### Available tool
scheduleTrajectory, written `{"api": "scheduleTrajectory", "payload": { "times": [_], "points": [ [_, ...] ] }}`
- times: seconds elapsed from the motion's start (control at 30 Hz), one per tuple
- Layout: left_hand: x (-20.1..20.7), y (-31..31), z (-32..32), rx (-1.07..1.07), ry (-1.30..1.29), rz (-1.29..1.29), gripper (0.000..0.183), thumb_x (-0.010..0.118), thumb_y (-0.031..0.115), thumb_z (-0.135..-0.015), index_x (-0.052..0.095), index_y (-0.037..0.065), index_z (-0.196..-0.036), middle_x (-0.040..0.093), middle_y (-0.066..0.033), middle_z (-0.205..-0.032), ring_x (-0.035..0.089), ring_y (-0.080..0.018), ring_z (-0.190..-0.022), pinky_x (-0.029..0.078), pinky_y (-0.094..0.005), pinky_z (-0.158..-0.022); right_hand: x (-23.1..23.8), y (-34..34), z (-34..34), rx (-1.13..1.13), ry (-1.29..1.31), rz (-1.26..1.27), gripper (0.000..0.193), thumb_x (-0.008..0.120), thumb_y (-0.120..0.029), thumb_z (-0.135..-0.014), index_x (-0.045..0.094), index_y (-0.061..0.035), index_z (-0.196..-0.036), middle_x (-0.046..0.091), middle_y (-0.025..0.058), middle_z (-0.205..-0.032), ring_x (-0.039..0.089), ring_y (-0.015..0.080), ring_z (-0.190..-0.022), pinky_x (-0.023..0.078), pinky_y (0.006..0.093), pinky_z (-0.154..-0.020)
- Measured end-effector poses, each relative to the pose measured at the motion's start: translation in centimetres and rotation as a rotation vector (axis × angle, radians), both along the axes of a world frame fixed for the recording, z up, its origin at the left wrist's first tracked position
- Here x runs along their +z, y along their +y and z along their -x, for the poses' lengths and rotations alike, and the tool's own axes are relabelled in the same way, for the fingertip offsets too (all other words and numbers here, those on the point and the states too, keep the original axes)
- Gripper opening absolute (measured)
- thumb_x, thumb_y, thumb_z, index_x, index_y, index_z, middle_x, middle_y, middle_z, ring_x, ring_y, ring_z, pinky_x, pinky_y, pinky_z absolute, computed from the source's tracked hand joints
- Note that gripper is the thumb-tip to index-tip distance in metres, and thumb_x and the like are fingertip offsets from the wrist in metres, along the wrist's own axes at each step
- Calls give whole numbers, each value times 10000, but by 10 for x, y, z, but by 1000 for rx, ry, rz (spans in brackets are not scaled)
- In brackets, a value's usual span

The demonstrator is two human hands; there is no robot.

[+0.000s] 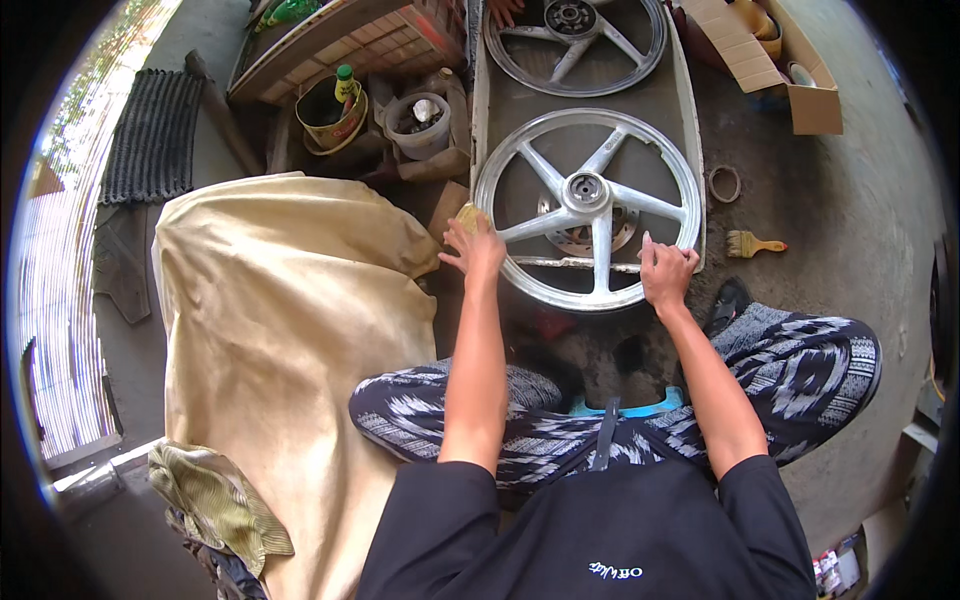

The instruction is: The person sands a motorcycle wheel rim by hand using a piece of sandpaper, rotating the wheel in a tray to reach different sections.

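A silvery-white five-spoke motorcycle wheel rim (602,240) lies flat across a shallow metal tray (700,200), its near edge reaching over the tray's front side. My left hand (474,243) holds a yellowish pad (469,217) against the rim's left outer edge. Whether the pad is a sponge or folded abrasive paper, I cannot make out. On the right near edge, my right hand (667,272) grips the rim, thumb raised and fingers curled over it. Through the spokes a brake disc (612,232) shows below the hub.
Beyond lies a second wheel rim (575,60), with another person's hand (505,10) at its left. At left stand a bucket (330,130) with a green-capped bottle, a tub (418,140) and a beige cloth cover (290,270). A paintbrush (755,244) and cardboard box (815,105) lie right.
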State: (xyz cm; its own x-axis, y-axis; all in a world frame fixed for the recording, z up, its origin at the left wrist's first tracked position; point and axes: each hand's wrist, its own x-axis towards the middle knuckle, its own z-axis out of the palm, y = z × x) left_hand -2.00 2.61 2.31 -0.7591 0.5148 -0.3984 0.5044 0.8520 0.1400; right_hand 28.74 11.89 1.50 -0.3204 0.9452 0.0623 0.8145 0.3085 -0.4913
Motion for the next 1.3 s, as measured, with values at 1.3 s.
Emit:
{"api": "scheduleTrajectory", "payload": {
  "times": [1.3],
  "points": [
    [-5, -13, 1, -90, 116, 52, 531, 484, 335, -981, 442, 305, -1510, 165, -199, -1657, 180, -468, -1499, 106, -726, -1146, 2, -2, 3, -4, 25, -10, 411, 499, -312, -1018, 670, -85, -721, 655, 59, -724, 619, 241, -781, 334, 425, -911]
  ]
}}
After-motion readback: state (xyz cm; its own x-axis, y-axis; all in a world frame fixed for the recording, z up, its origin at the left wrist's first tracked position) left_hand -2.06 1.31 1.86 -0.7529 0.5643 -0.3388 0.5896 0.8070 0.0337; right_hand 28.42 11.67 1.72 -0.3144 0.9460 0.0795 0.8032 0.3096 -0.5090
